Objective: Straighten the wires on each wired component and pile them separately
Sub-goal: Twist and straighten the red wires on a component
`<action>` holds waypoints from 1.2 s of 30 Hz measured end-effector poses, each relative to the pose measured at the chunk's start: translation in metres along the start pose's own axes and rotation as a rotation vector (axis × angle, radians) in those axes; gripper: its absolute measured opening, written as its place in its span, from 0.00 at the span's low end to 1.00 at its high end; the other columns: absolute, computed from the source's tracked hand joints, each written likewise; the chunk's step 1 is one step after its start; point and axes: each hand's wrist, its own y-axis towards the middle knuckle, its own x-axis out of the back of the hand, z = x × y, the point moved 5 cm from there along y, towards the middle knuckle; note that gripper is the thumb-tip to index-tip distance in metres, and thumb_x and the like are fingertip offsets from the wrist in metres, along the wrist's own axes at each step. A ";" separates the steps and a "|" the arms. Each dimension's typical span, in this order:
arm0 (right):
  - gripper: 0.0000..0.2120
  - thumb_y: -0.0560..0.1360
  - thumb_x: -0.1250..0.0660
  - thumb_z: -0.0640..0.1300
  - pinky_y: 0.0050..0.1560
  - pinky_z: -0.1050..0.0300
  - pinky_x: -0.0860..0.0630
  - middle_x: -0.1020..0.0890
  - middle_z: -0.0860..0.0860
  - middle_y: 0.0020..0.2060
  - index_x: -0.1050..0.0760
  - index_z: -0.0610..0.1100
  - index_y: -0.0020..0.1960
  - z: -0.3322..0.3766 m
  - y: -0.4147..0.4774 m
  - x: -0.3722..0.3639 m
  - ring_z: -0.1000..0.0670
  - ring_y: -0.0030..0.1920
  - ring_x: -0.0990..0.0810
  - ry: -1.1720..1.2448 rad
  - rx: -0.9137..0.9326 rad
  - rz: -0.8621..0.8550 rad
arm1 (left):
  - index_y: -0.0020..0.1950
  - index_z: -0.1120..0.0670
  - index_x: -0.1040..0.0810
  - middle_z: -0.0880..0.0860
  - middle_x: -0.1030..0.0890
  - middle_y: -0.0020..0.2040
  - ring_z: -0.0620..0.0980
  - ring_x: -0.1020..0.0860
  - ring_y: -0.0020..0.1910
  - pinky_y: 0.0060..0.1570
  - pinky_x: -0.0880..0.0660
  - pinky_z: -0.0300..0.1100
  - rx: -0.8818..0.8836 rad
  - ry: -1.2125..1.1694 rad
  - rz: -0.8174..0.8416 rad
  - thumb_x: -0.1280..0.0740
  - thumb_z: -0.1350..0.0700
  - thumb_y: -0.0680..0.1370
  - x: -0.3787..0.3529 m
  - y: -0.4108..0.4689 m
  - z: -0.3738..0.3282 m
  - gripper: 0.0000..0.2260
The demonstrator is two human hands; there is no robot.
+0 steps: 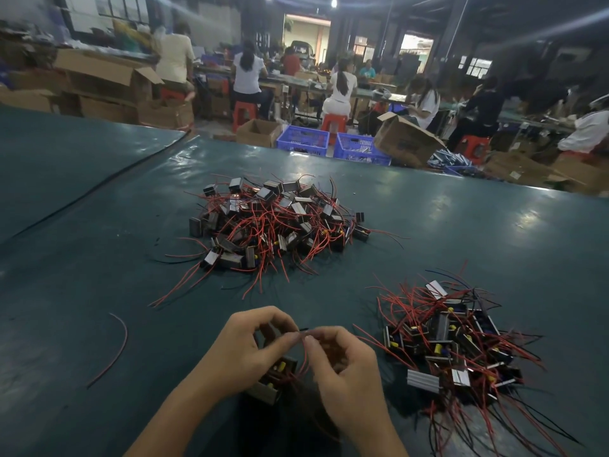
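Red wire (304,357), seemingly in right hand (342,374)

Red stools (244,113), cardboard boxes (407,141), blue crates (303,140)

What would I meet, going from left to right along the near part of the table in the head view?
Loose red wire → left hand, gripping a wired component → right hand, pinching its red lead → nearer pile of components. The farther pile overlaps the hands, so I omit it.

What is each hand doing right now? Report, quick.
Left hand: closed, holding a wired component.
Right hand: closed, pinching that component's red wire.
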 end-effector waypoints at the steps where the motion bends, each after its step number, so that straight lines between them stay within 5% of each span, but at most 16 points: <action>1: 0.04 0.75 0.29 0.44 0.29 0.67 0.29 0.19 0.55 0.32 0.19 0.52 0.43 0.004 0.000 0.002 0.56 0.29 0.23 -0.128 0.132 -0.006 | 0.42 0.46 0.19 0.45 0.19 0.35 0.41 0.25 0.31 0.33 0.28 0.33 0.040 -0.036 0.027 0.27 0.56 0.75 0.000 0.001 0.002 0.05; 4: 0.01 0.75 0.29 0.46 0.30 0.68 0.32 0.22 0.58 0.33 0.19 0.52 0.45 0.013 0.000 0.008 0.57 0.29 0.25 -0.282 0.297 0.002 | 0.42 0.45 0.18 0.48 0.19 0.34 0.43 0.25 0.31 0.33 0.28 0.37 0.116 -0.107 0.108 0.28 0.56 0.75 -0.001 0.001 0.009 0.05; 9: 0.07 0.73 0.28 0.53 0.31 0.68 0.30 0.21 0.58 0.33 0.18 0.50 0.42 0.021 0.001 0.009 0.57 0.31 0.22 -0.245 0.322 0.039 | 0.43 0.49 0.18 0.49 0.20 0.34 0.43 0.24 0.33 0.36 0.28 0.38 0.140 -0.196 0.225 0.28 0.51 0.73 -0.005 0.000 0.009 0.03; 16: 0.10 0.73 0.26 0.45 0.28 0.61 0.30 0.21 0.49 0.27 0.21 0.46 0.34 0.007 0.000 0.004 0.53 0.27 0.24 -0.086 -0.064 0.057 | 0.42 0.46 0.17 0.49 0.19 0.36 0.45 0.23 0.35 0.38 0.26 0.41 0.104 -0.155 0.269 0.26 0.50 0.72 -0.005 -0.002 0.010 0.02; 22: 0.12 0.78 0.33 0.40 0.21 0.65 0.36 0.27 0.49 0.23 0.25 0.39 0.36 -0.010 -0.002 -0.005 0.52 0.20 0.29 0.152 -0.388 0.110 | 0.42 0.46 0.17 0.50 0.19 0.35 0.50 0.24 0.34 0.38 0.26 0.46 0.082 -0.123 0.255 0.26 0.51 0.73 -0.007 -0.002 0.009 0.02; 25: 0.12 0.77 0.32 0.44 0.24 0.64 0.33 0.24 0.51 0.25 0.25 0.43 0.36 -0.006 -0.002 -0.004 0.54 0.23 0.27 0.036 -0.248 0.028 | 0.43 0.48 0.17 0.53 0.18 0.37 0.54 0.21 0.35 0.40 0.24 0.48 0.093 -0.116 0.204 0.27 0.50 0.72 -0.007 -0.001 0.009 0.03; 29: 0.06 0.75 0.29 0.48 0.30 0.67 0.30 0.20 0.57 0.33 0.23 0.52 0.40 0.010 -0.005 0.000 0.55 0.30 0.23 -0.261 0.151 -0.096 | 0.43 0.45 0.17 0.49 0.19 0.35 0.42 0.23 0.33 0.36 0.26 0.37 0.114 -0.132 0.179 0.28 0.50 0.73 -0.004 0.000 0.014 0.01; 36: 0.02 0.77 0.33 0.51 0.29 0.61 0.26 0.21 0.60 0.39 0.23 0.55 0.49 0.012 -0.006 -0.001 0.55 0.32 0.23 -0.402 0.292 -0.046 | 0.42 0.46 0.17 0.48 0.19 0.35 0.39 0.24 0.32 0.35 0.29 0.33 0.137 -0.146 0.139 0.27 0.53 0.75 0.000 0.000 0.017 0.02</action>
